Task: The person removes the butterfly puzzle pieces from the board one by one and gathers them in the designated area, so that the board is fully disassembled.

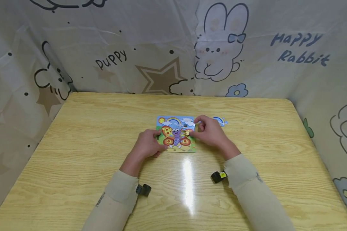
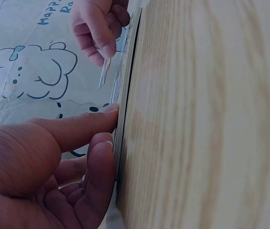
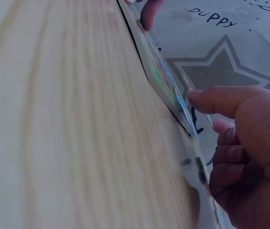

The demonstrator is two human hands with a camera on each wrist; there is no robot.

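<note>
A butterfly jigsaw puzzle board (image 1: 188, 149) lies flat on the table, showing a sun, rainbow and clouds along its top. My left hand (image 1: 147, 143) grips the board at its left side, thumb near the bottom left corner and a finger at the left edge. Over the butterfly's right wing, my right hand (image 1: 212, 133) pinches a puzzle piece (image 3: 187, 82) between thumb and finger. That piece stands tilted above the board in the right wrist view. A small dark gap shows near the board's upper right.
Just right of the right hand, a loose blue puzzle piece with a rainbow (image 1: 218, 121) lies on the wooden table (image 1: 84, 154). A printed cloth (image 1: 162, 41) with cartoon animals rises behind the table's far edge and along both sides.
</note>
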